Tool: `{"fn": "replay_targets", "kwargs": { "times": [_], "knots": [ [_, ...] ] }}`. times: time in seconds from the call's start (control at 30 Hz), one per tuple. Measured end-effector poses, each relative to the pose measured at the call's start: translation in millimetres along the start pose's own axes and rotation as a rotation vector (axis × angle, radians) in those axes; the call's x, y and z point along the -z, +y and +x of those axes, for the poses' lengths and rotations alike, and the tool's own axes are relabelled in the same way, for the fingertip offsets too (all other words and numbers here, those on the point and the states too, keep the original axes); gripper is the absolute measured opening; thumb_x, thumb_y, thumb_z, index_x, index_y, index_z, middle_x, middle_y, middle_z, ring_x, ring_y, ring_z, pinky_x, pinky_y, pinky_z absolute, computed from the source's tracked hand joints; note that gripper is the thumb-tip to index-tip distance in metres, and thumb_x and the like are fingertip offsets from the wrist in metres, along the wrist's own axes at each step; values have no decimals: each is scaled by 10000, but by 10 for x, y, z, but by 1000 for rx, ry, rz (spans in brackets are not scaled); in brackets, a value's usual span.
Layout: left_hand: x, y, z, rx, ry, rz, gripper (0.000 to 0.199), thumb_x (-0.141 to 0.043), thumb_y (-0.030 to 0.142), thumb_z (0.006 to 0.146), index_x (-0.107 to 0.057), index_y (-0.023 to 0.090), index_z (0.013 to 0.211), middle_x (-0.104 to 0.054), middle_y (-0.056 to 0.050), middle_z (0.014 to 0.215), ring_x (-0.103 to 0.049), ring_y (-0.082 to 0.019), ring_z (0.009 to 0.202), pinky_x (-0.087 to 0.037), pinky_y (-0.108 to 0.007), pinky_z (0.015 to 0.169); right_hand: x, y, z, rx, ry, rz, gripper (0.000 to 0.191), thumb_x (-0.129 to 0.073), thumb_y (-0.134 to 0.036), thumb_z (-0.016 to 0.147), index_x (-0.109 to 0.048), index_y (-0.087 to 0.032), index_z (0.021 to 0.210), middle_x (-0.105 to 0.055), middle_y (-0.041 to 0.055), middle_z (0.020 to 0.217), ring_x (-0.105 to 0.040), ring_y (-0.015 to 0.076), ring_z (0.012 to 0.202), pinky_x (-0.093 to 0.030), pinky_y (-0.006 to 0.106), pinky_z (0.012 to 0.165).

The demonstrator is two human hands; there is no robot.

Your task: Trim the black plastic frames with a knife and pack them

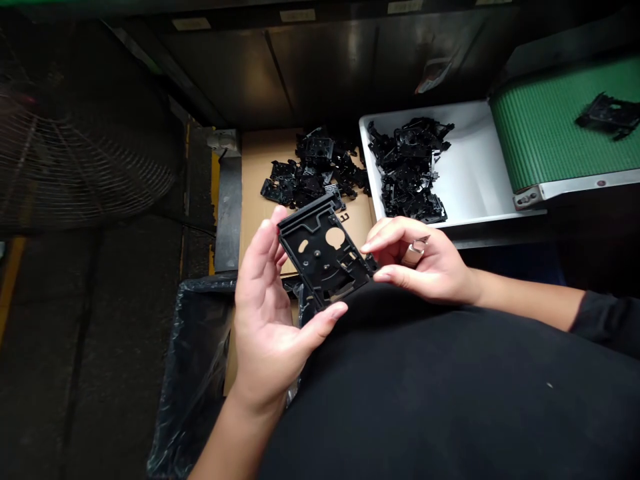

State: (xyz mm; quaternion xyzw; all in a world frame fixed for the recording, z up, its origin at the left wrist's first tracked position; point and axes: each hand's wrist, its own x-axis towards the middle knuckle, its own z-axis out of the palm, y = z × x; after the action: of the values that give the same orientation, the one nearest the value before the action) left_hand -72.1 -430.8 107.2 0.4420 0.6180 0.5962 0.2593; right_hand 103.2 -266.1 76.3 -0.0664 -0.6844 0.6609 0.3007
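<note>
A flat black plastic part (pixel 313 257) with a round hole and smaller slots is held up in front of my body, tilted. My left hand (pixel 270 313) grips it along its left side, fingers at the upper left edge and thumb at the lower edge. At its right edge, my right hand (pixel 420 260) pinches a small projecting piece between thumb and forefinger. A small metal blade-like tool (pixel 415 252) sits on a finger of that hand. Behind the held part, a pile of similar black plastic parts (pixel 313 167) lies on a cardboard sheet (pixel 257 157).
A white tray (pixel 480 153) with more black parts stands at the back right. Beside it runs a green conveyor belt (pixel 540 133) carrying one black part (pixel 610 115). A large wire-guarded fan (pixel 100 160) is on the left, and a bin lined with black plastic (pixel 193 360) stands below.
</note>
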Motion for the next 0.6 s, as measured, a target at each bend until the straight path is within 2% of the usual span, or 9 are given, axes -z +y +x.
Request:
{"fn": "replay_targets", "kwargs": {
  "times": [0.1,0.23,0.4,0.5,0.6],
  "knots": [
    [25,-18,20,-17,55,26,1032,-1030,387,655,-542,393,1564,-489,-64,1701,-405,-384,1607,-364,-617,1326,-20,-16,47,7,19,1,241,-819,-269,961,-719,-199,1169,-669,49,975,-615,167,877,-513,255,666],
    [51,-49,14,6,71,3,1008,-1033,367,652,-579,345,1552,-520,-76,1681,-422,-392,1594,-339,-598,1346,-40,-36,120,25,33,-13,233,-823,-299,959,-727,-201,1147,-685,50,961,-629,177,889,-533,274,688],
    [77,-64,0,58,83,-27,973,-1016,399,672,-595,355,1548,-552,-49,1661,-435,-380,1588,-365,-540,1342,-64,-30,206,35,17,13,244,-867,-288,924,-745,-178,1104,-683,34,933,-605,134,766,-505,245,623],
    [98,-76,10,39,94,-41,987,-1027,363,654,-601,348,1545,-545,-58,1668,-428,-375,1593,-403,-501,1321,-73,-15,245,71,9,12,269,-890,-273,903,-760,-160,1109,-676,30,922,-595,123,753,-483,232,598],
    [124,-96,18,-7,97,-42,1033,-1045,351,614,-594,378,1544,-508,-42,1696,-390,-381,1614,-411,-520,1312,-78,-11,267,106,-2,3,266,-890,-258,901,-768,-153,1113,-689,36,941,-596,116,750,-484,228,591]
  ]
}}
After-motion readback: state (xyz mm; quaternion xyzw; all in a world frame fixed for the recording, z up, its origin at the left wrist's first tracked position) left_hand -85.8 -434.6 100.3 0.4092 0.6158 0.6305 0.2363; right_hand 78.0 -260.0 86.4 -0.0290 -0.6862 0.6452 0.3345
